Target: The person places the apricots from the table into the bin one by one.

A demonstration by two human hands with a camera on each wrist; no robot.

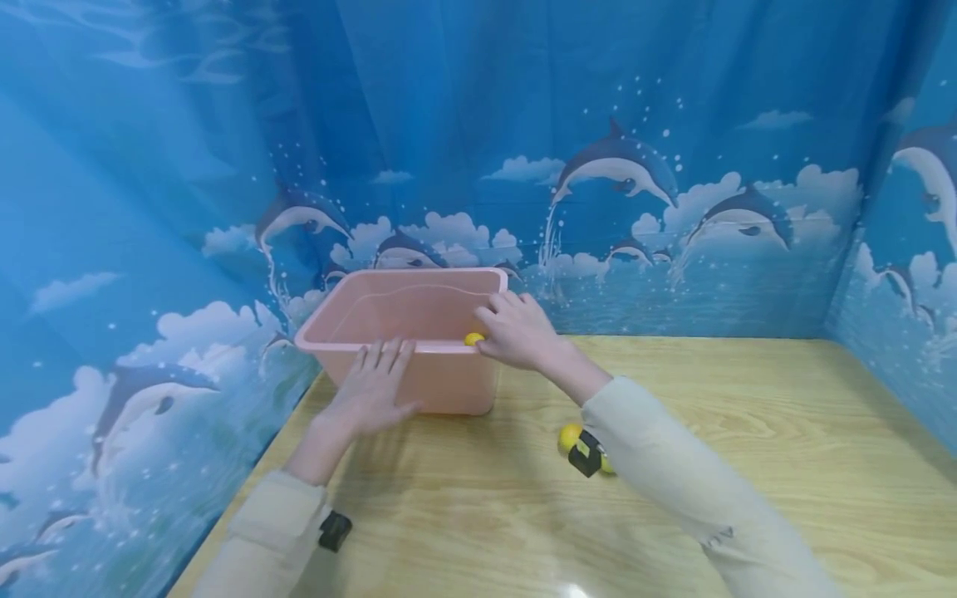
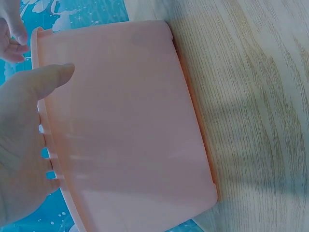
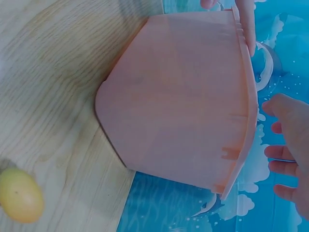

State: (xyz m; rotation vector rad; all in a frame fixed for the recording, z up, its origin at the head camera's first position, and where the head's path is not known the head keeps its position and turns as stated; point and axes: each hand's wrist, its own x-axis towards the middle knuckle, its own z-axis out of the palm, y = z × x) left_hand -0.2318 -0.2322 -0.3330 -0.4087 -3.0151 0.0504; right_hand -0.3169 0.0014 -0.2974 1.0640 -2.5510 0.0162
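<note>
A pink plastic bin (image 1: pixel 419 382) stands upright on the wooden table. My left hand (image 1: pixel 370 394) rests at its front rim, fingers straight over the edge and thumb (image 2: pixel 53 79) spread along the outer wall. Over the bin's right end is my right hand (image 1: pixel 516 332); in the right wrist view its fingers (image 3: pixel 280 152) are apart with nothing visible between them. A small yellow lemon-like fruit (image 1: pixel 473 339) shows just beneath those fingers, behind the front rim, its lower part hidden. The rest of the bin's floor is hidden by the front wall.
Another yellow fruit (image 1: pixel 570 438) lies on the table (image 1: pixel 710 432) below the right forearm, with part of a further one beside it, half covered by the black wrist camera (image 1: pixel 586 453). A blue dolphin-print curtain (image 1: pixel 463 124) hangs behind and to both sides.
</note>
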